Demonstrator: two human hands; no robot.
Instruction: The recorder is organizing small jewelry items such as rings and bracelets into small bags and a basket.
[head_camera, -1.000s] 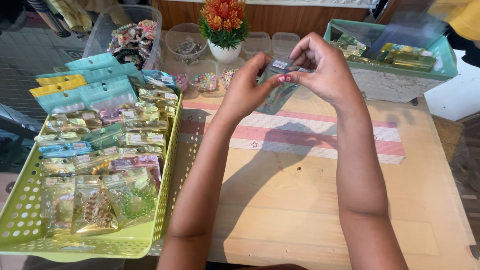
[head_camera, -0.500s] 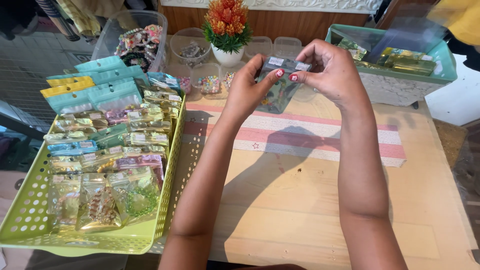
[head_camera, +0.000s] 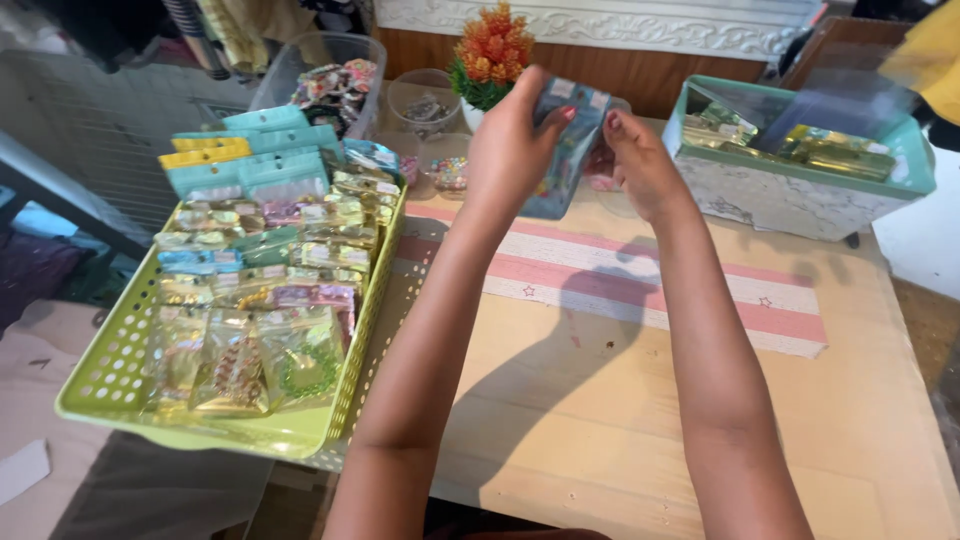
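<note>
Holding one small teal zip pouch up over the far edge of the wooden table — both hands on it, nothing else lifted. Left hand is clamped on the pouch's left side, thumb over the front; right hand pinches the right edge, fingers closed on it. Pouch hangs roughly upright, long axis tilted a little, top edge leaning right, directly between the two hands; left hand covers more of it, so it's the nearer grip. Counts: one pouch in hand, two hands, one green perforated tray at left packed with many more packets — too many and too overlapped to count. One teal bin at right, one orange potted plant behind, one striped runner under the hands.
</note>
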